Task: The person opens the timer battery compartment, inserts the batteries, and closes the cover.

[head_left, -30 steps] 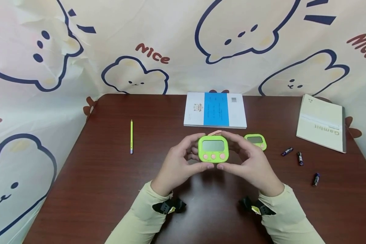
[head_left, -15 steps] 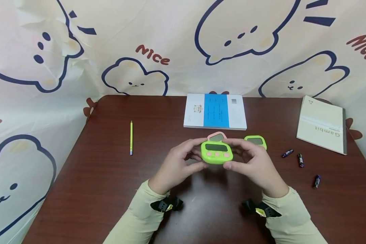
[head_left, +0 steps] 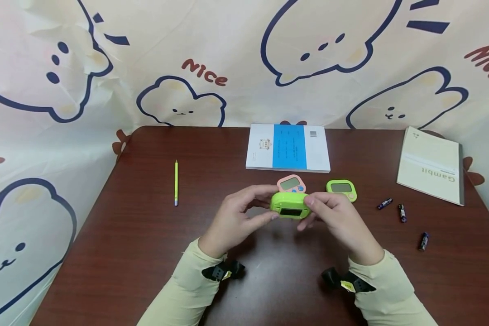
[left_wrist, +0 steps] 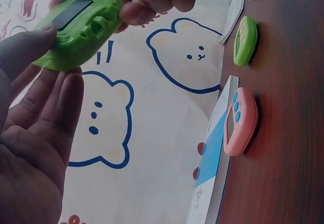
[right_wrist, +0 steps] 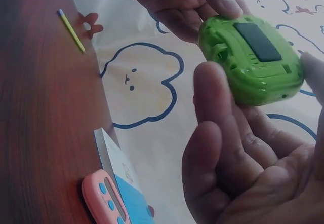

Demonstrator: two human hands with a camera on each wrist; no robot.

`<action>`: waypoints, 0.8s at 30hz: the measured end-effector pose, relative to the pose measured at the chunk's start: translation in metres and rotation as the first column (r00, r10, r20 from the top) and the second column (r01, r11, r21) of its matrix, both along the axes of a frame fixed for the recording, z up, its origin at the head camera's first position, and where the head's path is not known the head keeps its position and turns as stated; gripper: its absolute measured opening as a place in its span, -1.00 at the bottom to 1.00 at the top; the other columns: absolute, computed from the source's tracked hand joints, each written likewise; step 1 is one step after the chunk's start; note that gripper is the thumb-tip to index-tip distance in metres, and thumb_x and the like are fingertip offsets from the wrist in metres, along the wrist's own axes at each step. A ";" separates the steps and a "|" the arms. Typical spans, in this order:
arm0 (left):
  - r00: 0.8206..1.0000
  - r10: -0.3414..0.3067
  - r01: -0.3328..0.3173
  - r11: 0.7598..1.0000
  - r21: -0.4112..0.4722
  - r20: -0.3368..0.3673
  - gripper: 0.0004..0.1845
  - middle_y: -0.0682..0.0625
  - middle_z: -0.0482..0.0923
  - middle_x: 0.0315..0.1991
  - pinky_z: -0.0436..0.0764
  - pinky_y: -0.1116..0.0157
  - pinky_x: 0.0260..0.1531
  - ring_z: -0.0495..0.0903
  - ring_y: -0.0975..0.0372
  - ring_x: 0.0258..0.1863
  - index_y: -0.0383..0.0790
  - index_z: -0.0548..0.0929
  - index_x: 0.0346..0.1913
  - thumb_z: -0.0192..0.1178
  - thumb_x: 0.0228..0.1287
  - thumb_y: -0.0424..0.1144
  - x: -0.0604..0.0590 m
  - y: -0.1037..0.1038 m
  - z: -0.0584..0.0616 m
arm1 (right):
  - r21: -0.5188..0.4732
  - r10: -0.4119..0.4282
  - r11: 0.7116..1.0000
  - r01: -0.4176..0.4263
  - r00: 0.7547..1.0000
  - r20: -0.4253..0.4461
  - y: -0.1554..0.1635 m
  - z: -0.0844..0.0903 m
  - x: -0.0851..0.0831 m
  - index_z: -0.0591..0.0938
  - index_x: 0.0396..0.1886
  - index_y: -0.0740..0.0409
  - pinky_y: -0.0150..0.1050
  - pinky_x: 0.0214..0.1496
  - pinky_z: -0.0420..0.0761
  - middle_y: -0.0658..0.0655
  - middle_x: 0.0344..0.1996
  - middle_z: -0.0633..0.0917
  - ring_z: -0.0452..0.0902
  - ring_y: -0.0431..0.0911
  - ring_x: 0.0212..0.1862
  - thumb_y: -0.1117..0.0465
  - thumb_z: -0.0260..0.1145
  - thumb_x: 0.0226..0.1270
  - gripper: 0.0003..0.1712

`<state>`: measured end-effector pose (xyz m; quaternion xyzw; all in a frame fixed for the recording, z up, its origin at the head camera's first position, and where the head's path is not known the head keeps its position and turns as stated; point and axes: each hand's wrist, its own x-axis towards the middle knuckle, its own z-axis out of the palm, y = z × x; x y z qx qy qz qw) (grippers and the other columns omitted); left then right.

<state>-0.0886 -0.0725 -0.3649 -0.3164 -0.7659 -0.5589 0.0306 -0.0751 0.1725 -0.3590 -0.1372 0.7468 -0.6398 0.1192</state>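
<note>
Standing by the brown table (head_left: 146,253) here, using the green timer (head_left: 290,206) in the middle as my reference point. Way off to its left there's a yellow-green pencil (head_left: 176,182) lying on the wood, untouched.

Then the left hand (head_left: 238,217): thumb and fingertips pinch the left end of the green timer, fingers curled round it, lifted clear of the table. The timer is flipped so its back faces up, and you can see the dark rectangular patch (right_wrist: 257,41) on the back in the right wrist view, plus what looks like a fold-out stand or hook beside it. I'd guess that's the battery side, but I can't tell if any cover is off yet. Looks closed to me.

The right hand (head_left: 334,217) grips the right end the same way, thumb on one edge, fingers wrapped behind.

Just behind the timer sits a pink timer (head_left: 291,184) face up, and a second green timer (head_left: 341,189) behind and right of it. Further back, a white and blue booklet (head_left: 288,147). Off to the right, three small batteries (head_left: 401,212) lie loose, and a cream notebook (head_left: 429,165) past those.

So my read on progress: the timer's been picked up and turned over, and that's about it. Batteries are all on the table, nothing is opened or loaded as far as I can see.
</note>
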 end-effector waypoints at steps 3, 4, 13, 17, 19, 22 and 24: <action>1.000 -0.009 0.008 1.000 0.011 0.015 -0.45 -0.02 0.69 -0.03 0.70 0.32 -0.10 0.69 0.27 -0.14 -0.20 0.59 0.23 0.46 0.15 -0.43 0.000 0.000 0.000 | -0.049 0.020 0.999 -0.018 0.999 0.027 -0.001 -0.001 0.000 0.59 0.05 0.51 -0.14 -0.25 0.72 0.23 -0.39 0.75 0.71 0.06 -0.47 0.16 0.02 0.65 -0.56; 1.000 -0.009 0.009 1.000 0.004 0.014 -0.45 -0.02 0.69 -0.05 0.70 0.32 -0.11 0.69 0.28 -0.16 -0.20 0.59 0.23 0.45 0.16 -0.43 0.001 0.000 0.000 | -0.057 0.023 0.998 -0.021 0.999 0.033 -0.001 -0.002 -0.001 0.58 0.06 0.51 -0.13 -0.29 0.72 0.24 -0.40 0.75 0.70 0.05 -0.50 0.15 0.01 0.65 -0.55; 0.999 -0.042 0.043 0.994 -0.099 0.010 -0.27 0.00 0.63 0.05 0.68 0.38 -0.11 0.66 0.32 -0.16 -0.16 0.50 0.36 0.52 0.08 -0.38 0.001 0.001 -0.001 | -0.032 0.035 0.999 -0.034 0.999 0.041 0.001 -0.004 -0.002 0.60 0.02 0.42 -0.15 -0.48 0.65 0.25 -0.51 0.73 0.56 0.00 -0.68 0.07 -0.05 0.68 -0.52; 0.998 -0.055 0.058 0.993 -0.099 0.040 -0.22 -0.04 0.61 0.07 0.69 0.36 -0.13 0.67 0.32 -0.18 -0.19 0.43 0.39 0.51 0.08 -0.40 0.002 0.004 -0.002 | -0.042 0.012 0.999 -0.012 1.000 0.006 -0.002 -0.006 -0.001 0.58 0.00 0.42 -0.18 -0.56 0.61 0.22 -0.56 0.69 0.52 -0.02 -0.70 0.10 -0.05 0.68 -0.55; 0.996 -0.050 0.056 0.995 -0.078 0.072 -0.22 -0.06 0.61 0.04 0.71 0.34 -0.18 0.68 0.32 -0.21 -0.17 0.41 0.41 0.49 0.11 -0.42 0.002 0.006 -0.003 | -0.025 -0.032 0.999 0.031 0.999 -0.038 -0.007 -0.008 0.000 0.57 -0.01 0.38 -0.17 -0.60 0.59 0.20 -0.59 0.66 0.50 -0.03 -0.70 0.13 0.00 0.66 -0.62; 0.991 -0.045 0.050 0.998 -0.037 0.129 -0.23 -0.06 0.60 -0.01 0.73 0.32 -0.26 0.69 0.31 -0.27 -0.12 0.38 0.42 0.45 0.16 -0.43 0.003 0.009 -0.005 | 0.000 -0.114 0.993 0.115 0.986 -0.118 -0.016 -0.013 0.002 0.54 0.03 0.31 -0.15 -0.65 0.56 0.19 -0.58 0.63 0.49 -0.01 -0.67 0.19 0.08 0.62 -0.74; 0.989 -0.042 0.045 0.999 -0.018 0.140 -0.30 -0.04 0.60 -0.06 0.71 0.33 -0.36 0.67 0.31 -0.33 -0.14 0.38 0.41 0.40 0.23 -0.42 0.003 0.011 -0.008 | 0.027 -0.150 0.987 0.157 0.973 -0.173 -0.021 -0.017 0.003 0.53 0.10 0.26 -0.14 -0.63 0.57 0.15 -0.55 0.64 0.51 0.00 -0.63 0.23 0.12 0.58 -0.76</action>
